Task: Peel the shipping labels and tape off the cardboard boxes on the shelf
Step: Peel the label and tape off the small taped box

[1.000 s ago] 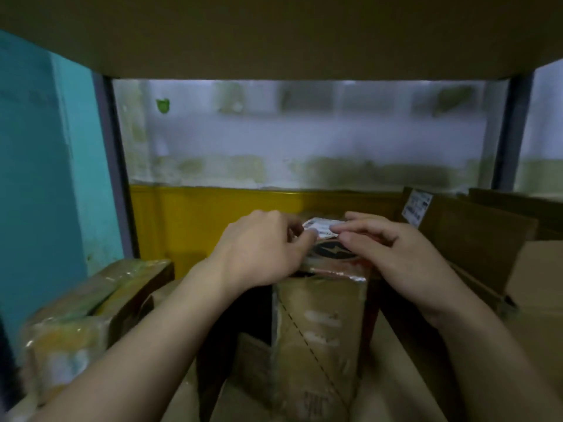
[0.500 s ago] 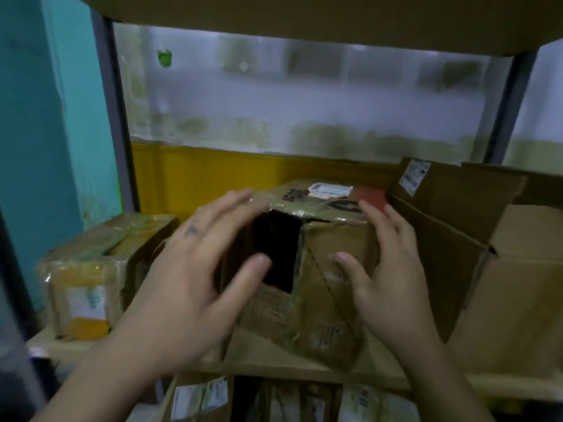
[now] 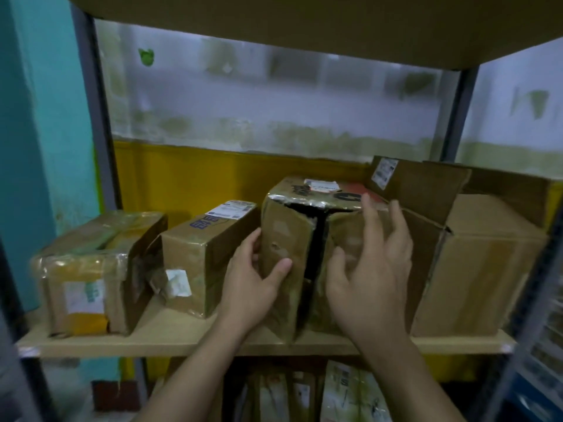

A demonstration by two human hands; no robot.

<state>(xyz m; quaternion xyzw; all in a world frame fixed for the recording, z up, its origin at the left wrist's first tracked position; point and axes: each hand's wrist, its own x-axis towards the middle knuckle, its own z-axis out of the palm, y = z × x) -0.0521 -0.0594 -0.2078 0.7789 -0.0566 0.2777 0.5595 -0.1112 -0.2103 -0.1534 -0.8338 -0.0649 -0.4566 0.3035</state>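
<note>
Though glossy — taped box [image 3: 286, 233], split-fronted

1. Just one cam, head-worn. It's looking fwd and slightly down into a shelf bay, w/ the shelf board [image 3: 182, 333] running across the lower third.
2. It's sitting close in. Both forearms are showing from the bottom edge up, w/ left hand [image 3: 253, 281] and right hand [image 3: 374, 278] near centre on the torn box [image 3: 286, 233].
3. Wide-angle lens is bending the left upright [image 3: 97, 117]. The upper shelf underside [image 3: 304, 19] is filling the top, and the back wall [image 3: 274, 95] is facing the cam.
</note>
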